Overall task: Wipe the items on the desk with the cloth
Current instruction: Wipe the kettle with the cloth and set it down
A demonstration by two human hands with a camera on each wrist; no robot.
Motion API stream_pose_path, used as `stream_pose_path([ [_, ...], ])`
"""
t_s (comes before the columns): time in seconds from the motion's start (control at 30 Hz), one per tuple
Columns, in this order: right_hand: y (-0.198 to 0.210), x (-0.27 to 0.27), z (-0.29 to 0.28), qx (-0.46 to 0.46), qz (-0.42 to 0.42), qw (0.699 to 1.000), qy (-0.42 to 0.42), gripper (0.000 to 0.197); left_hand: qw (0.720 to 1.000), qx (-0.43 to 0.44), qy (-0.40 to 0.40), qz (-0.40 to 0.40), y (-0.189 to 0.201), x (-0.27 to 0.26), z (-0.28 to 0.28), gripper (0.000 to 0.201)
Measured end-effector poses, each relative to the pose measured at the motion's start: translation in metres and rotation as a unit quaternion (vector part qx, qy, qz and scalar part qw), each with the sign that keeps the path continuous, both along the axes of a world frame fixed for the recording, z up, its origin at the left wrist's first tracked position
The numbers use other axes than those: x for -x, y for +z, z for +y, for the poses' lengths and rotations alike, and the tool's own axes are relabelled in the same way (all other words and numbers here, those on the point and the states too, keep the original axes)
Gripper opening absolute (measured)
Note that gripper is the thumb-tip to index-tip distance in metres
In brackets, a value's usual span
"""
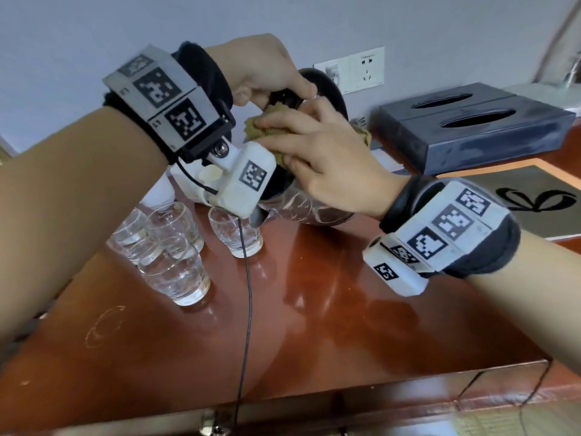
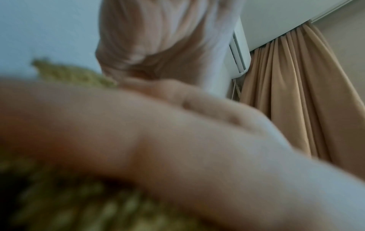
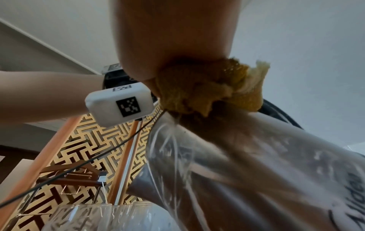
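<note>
The polished reddish-brown wooden bench (image 1: pixel 314 309) carries every item; its glossy surface reflects the arms above it. All positions below are given relative to the clear glass kettle with black lid and handle (image 1: pixel 301 209).

The kettle stands toward the rear of the bench and appears tipped toward the person, probably to present its upper part for wiping. Its wall is smooth and transparent, with printed lettering visible in the right wrist view.

Right of the kettle and further back lies a dark grey rectangular tissue box (image 1: pixel 471 127) with two oval slots. Behind the kettle, a white wall socket plate (image 1: pixel 366 70) is fixed to the grey wall.

The left hand (image 1: pixel 261 70) is above the kettle, fingers curled round the black handle. This grip is clamped, judged to steady the vessel against the wiping pressure.

The right hand (image 1: pixel 327 158) lies on the kettle's near upper side. Its fingers are spread fairly flat, pressing the cloth against the lid area; the grip is not closed round anything.

The crumpled olive-yellow textured cloth (image 1: pixel 267 127) sits between that hand and the kettle top. Its weave is coarse and nubbly, and it bunches at the edges.

Left of the kettle and nearer the person stand four small clear drinking glasses (image 1: pixel 176 272), thick-based and upright, three clustered and one just beside the kettle.
</note>
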State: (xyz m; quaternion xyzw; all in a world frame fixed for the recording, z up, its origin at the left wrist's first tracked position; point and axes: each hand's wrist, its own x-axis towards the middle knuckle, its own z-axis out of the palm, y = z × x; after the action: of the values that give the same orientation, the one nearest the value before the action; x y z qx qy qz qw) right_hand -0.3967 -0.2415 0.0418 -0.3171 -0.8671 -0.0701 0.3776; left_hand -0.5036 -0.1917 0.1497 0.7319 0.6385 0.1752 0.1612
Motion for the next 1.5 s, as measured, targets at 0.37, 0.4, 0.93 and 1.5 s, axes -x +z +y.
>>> stream_pose_path([
  [0.37, -0.041, -0.059, 0.038, 0.346, 0.219, 0.908, -0.085, 0.045, 1.000, 0.014, -0.004, -0.023, -0.003, 0.007, 0.006, 0.051],
  [0.4, -0.039, -0.060, 0.037, 0.354, 0.238, 0.901, -0.083, 0.045, 1.000, 0.010, -0.006, -0.019, -0.004, 0.005, 0.006, 0.046],
  [0.93, -0.043, -0.061, 0.055, 0.329, 0.228, 0.894, -0.201, 0.040, 1.000, -0.003, -0.020, -0.002, -0.004, 0.000, 0.010, 0.027],
  [1.5, -0.022, -0.055, 0.035, 0.212, 0.208, 0.948, -0.112, 0.041, 0.999, -0.023, -0.032, -0.026, -0.007, 0.011, 0.008, 0.031],
])
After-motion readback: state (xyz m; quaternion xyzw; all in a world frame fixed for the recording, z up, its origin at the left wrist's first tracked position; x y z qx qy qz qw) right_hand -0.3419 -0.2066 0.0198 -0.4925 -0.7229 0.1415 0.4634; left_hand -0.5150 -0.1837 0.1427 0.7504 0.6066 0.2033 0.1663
